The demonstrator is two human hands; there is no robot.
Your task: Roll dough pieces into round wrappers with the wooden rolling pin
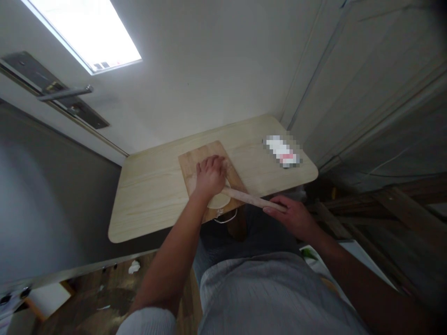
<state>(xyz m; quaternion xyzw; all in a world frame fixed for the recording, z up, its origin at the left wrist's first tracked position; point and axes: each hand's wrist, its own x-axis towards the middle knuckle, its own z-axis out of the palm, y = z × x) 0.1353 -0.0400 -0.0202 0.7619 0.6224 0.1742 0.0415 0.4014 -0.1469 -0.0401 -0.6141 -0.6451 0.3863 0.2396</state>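
A wooden cutting board (203, 152) lies near the middle of the table, its front edge by my body. On it is a flat, pale round of dough (219, 201), partly covered by my left hand. My left hand (211, 174) rests palm down over the dough, fingers stretched toward the far side of the board. A wooden rolling pin (247, 198) slants from the dough to the right, past the table's front edge. My right hand (289, 215) is closed on its outer end. The pin's other end meets the side of my left hand; whether it runs under the palm is hidden.
The light wooden table (146, 186) stands against a white door with a metal handle (66, 93). A blurred white object (282, 151) lies at the table's right. A white cord loop (226, 220) hangs from the board's front. Crumpled paper (134, 266) lies on the floor.
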